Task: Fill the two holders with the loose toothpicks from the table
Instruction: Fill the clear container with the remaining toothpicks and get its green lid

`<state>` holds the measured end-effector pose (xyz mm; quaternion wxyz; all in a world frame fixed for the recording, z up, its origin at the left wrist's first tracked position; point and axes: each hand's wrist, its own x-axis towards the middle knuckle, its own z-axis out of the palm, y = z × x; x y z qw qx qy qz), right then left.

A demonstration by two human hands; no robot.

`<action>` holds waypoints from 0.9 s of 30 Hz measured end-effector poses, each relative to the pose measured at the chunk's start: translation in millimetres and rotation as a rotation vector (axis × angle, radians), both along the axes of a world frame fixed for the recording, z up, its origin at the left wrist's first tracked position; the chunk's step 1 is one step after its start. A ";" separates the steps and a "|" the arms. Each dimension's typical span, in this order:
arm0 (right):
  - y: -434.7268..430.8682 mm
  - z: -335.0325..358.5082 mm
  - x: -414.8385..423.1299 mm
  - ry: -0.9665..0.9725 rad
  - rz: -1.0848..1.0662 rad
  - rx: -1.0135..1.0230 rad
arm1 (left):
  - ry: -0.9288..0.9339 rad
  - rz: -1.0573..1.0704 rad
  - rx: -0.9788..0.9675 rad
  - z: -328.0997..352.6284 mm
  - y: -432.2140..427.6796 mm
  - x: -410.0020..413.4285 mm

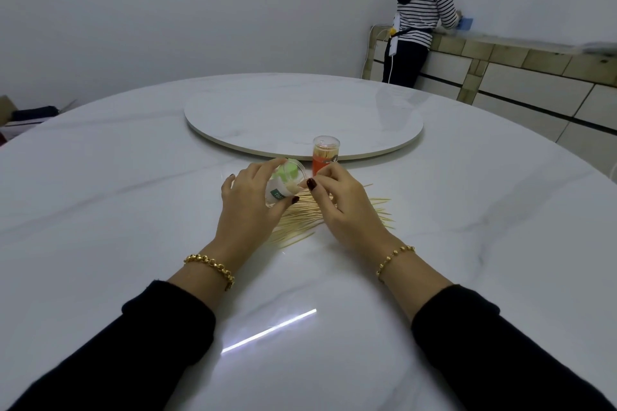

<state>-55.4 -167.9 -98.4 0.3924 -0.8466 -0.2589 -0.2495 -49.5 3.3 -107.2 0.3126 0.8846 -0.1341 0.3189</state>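
My left hand (pixel 248 207) grips a clear toothpick holder with a green label (pixel 283 182), tilted with its mouth toward the right. My right hand (pixel 344 202) pinches a small bunch of toothpicks at the holder's mouth. A heap of loose toothpicks (pixel 300 223) lies on the white marble table (pixel 133 210) under and between both hands, and more of them stick out to the right of my right hand. An orange holder (pixel 325 155) stands upright just behind my hands, with toothpicks inside it.
A round white turntable (pixel 300 110) sits in the table's middle, right behind the orange holder. A person in a striped top (pixel 420 17) stands at a counter at the far right, back turned. A cardboard box (pixel 10 117) shows at the left edge.
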 end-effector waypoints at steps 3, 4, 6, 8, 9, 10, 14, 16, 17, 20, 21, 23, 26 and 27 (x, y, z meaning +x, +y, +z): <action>2.4 3.9 -4.5 -0.001 0.040 0.093 | 0.009 -0.004 -0.015 0.3 0.9 0.0; 2.7 4.8 -5.2 -0.009 0.036 0.114 | 0.010 -0.008 -0.019 0.7 0.7 -0.2; 2.6 5.7 -5.6 -0.019 0.029 0.137 | 0.011 -0.014 -0.021 1.2 0.0 -1.0; 2.3 5.2 -5.1 -0.014 0.031 0.126 | 0.010 -0.013 -0.019 1.5 -0.5 -1.6; 1.8 4.1 -4.6 -0.001 0.031 0.107 | 0.010 -0.011 -0.017 1.4 -0.7 -1.7; 1.2 3.0 -3.6 0.018 0.025 0.089 | 0.009 -0.010 -0.013 1.7 -0.8 -2.0; -5.9 3.0 1.1 0.039 0.001 0.103 | 0.017 -0.022 -0.011 2.7 -1.7 -4.0; -12.0 5.4 3.0 0.027 -0.013 0.128 | 0.019 -0.031 -0.017 3.1 -2.1 -5.2; -15.4 6.1 4.5 0.027 -0.027 0.138 | 0.021 -0.036 -0.020 3.5 -2.4 -6.0; -28.0 3.6 11.2 0.058 -0.089 0.107 | 0.032 -0.048 -0.024 4.4 -2.9 -6.9; -33.2 1.5 14.5 0.079 -0.118 0.066 | 0.036 -0.052 -0.024 4.6 -2.8 -7.0; -42.7 -2.8 19.7 0.128 -0.169 -0.040 | 0.042 -0.063 -0.023 4.3 -2.8 -6.8; -46.1 -4.1 19.8 0.158 -0.200 -0.231 | 0.045 -0.072 -0.013 3.6 -3.6 -6.5; -43.6 -3.1 18.1 0.168 -0.207 -0.309 | 0.045 -0.073 -0.011 3.6 -3.9 -6.7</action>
